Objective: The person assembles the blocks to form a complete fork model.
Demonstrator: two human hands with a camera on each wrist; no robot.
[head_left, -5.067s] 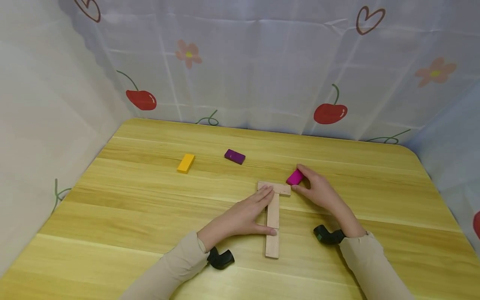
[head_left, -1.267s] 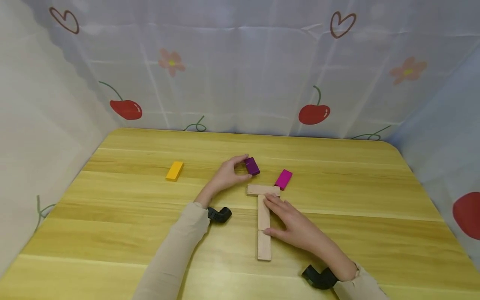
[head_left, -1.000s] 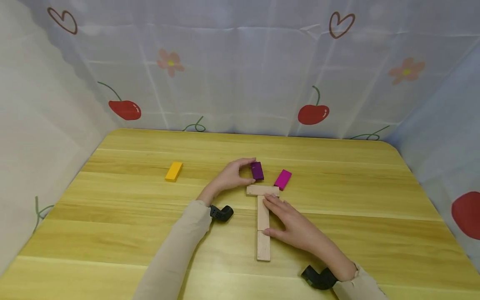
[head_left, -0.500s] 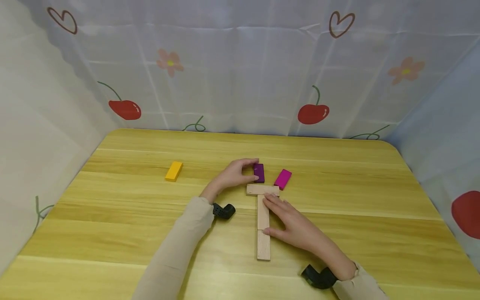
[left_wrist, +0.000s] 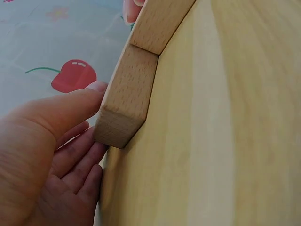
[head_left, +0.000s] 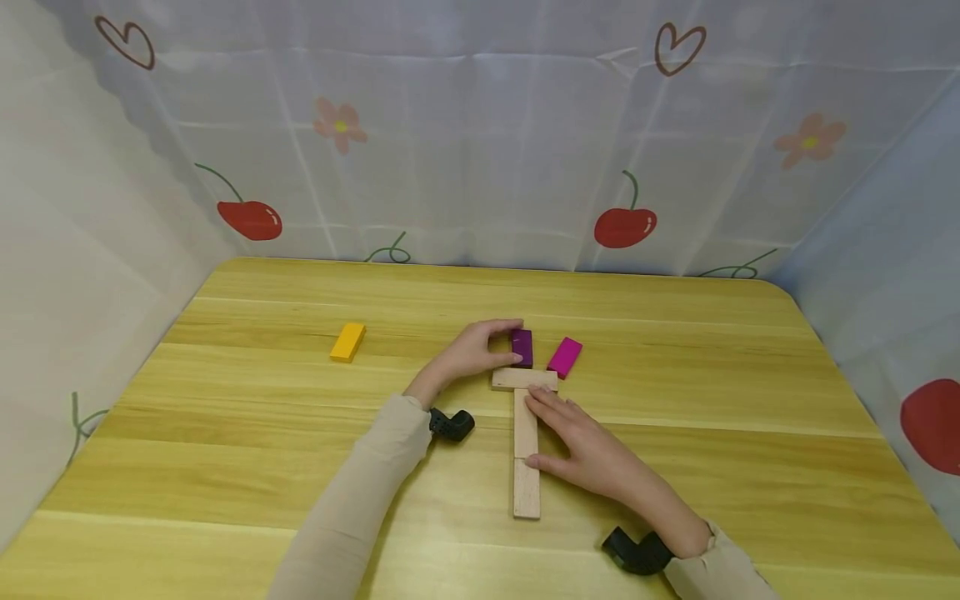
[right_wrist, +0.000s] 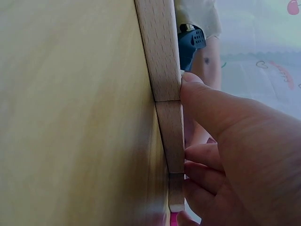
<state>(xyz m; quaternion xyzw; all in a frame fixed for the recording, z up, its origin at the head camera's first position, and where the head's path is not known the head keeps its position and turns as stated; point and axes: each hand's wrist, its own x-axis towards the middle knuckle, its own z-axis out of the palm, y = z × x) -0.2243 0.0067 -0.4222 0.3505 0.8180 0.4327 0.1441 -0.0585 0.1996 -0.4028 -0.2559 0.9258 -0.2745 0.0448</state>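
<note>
Three plain wooden blocks lie flat in a T: a crossbar block (head_left: 513, 379) at the top, an upper stem block (head_left: 523, 429) and a lower stem block (head_left: 527, 493). My left hand (head_left: 474, 348) pinches a purple block (head_left: 522, 343) between thumb and fingers, just beyond the crossbar and pointing away from me. Straight fingers of my right hand (head_left: 592, 442) rest on the top of the stem, and its thumb touches near the joint of the two stem blocks. A magenta block (head_left: 565, 357) lies slanted by the crossbar's right end, with no hand on it.
A yellow block (head_left: 347, 342) lies apart on the left of the wood-grain table (head_left: 712, 367). Black wrist mounts (head_left: 636, 552) stick out from the beige sleeves. A printed curtain (head_left: 465, 150) stands behind the table's far edge.
Earlier my right hand held the magenta block and my left rested on the wooden blocks. Since then my left hand has slid the purple block right, toward the crossbar, turning it lengthwise; the right has stayed lately.
</note>
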